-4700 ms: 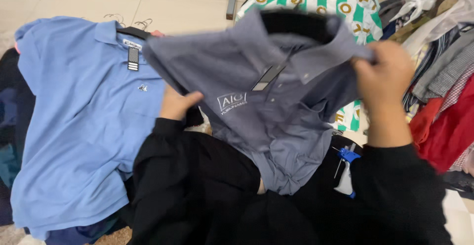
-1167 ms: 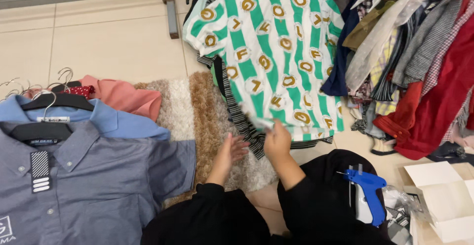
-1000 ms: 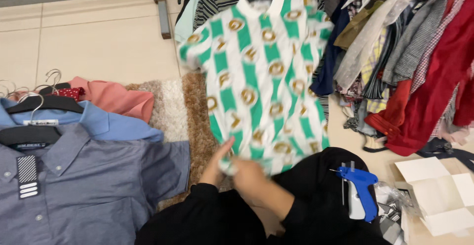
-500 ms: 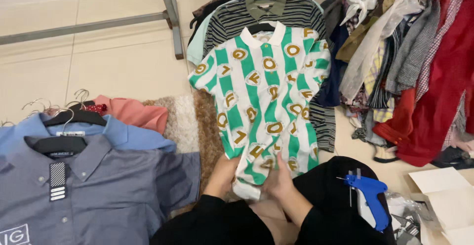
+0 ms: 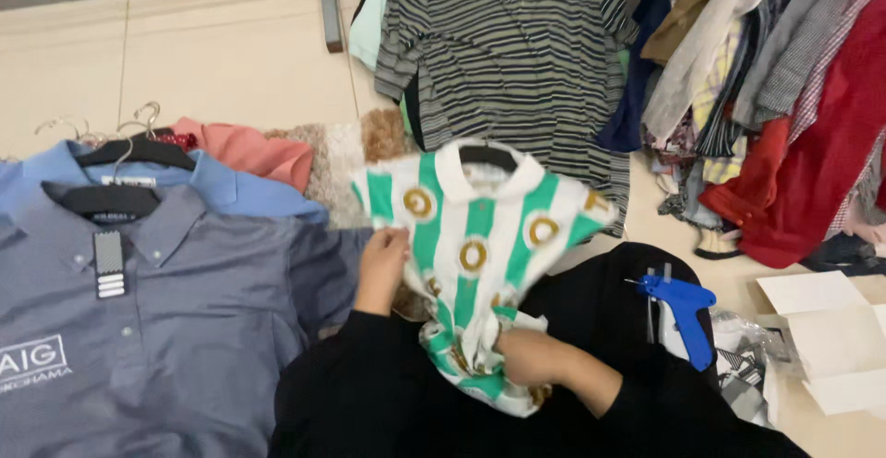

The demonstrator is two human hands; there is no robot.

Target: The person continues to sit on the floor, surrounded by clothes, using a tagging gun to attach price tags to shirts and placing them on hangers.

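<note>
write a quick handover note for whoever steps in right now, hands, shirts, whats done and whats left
Left hand: grips the left edge of the green and white striped shirt, below its sleeve.
Right hand: bunched around the same shirt's lower hem.
The shirt is on a black hanger, pulled down over the lap.
Done: grey shirt and blue shirt lie flat on hangers at the left.
Left: the striped polo and the clothes pile on the right. Blue tagging gun lies by the right knee.

A pale tiled floor (image 5: 185,61) carries everything. At nine o'clock lies a grey shirt (image 5: 166,329) on a hanger; at three o'clock a heap of mixed clothes (image 5: 784,116), with white paper sheets (image 5: 831,338) at four.
</note>
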